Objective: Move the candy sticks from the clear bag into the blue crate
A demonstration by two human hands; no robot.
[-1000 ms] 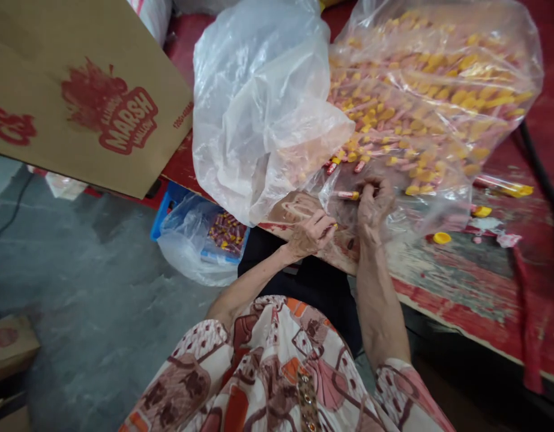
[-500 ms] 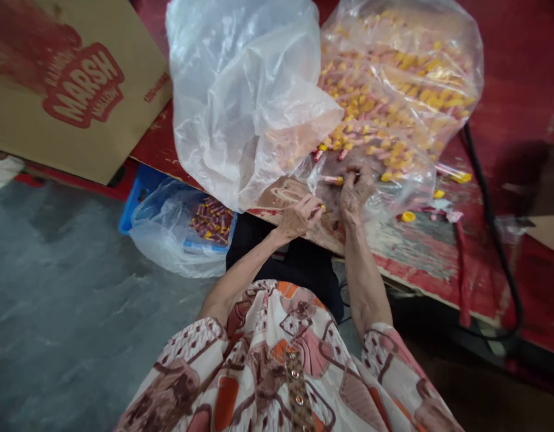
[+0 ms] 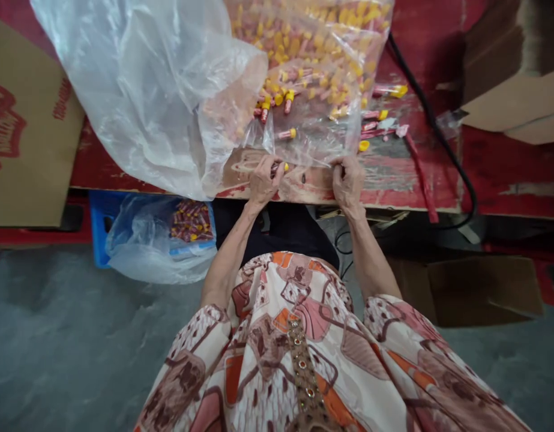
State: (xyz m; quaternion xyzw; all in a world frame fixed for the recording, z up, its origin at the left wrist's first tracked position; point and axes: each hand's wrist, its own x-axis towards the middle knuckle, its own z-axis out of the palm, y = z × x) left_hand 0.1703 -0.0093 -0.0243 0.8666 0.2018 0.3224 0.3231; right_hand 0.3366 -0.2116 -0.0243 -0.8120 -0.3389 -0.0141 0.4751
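Note:
My left hand (image 3: pixel 264 182) is closed at the table's front edge around a small dark-red tube with a yellow cap (image 3: pixel 284 167). To its right, my right hand (image 3: pixel 350 183) is curled shut at the front edge of a clear plastic bag (image 3: pixel 315 141) and seems to pinch the film; its fingertips are partly hidden. Inside the bag lies a heap of small pink-red tubes with yellow caps (image 3: pixel 299 45). A single capped tube (image 3: pixel 286 134) lies apart from the heap, just beyond my left hand.
A large whitish plastic bag (image 3: pixel 159 90) spreads at left, beside a printed carton (image 3: pixel 27 138). Below, a blue crate (image 3: pixel 99 234) holds bagged tubes. Loose tubes, a yellow cap (image 3: pixel 364 146), a black cable (image 3: pixel 432 114) and cardboard boxes (image 3: pixel 520 99) lie to the right.
The view has swung right, so the scene sits further left. My right hand has drawn back from the loose tube to the bag's front edge, further from my left hand.

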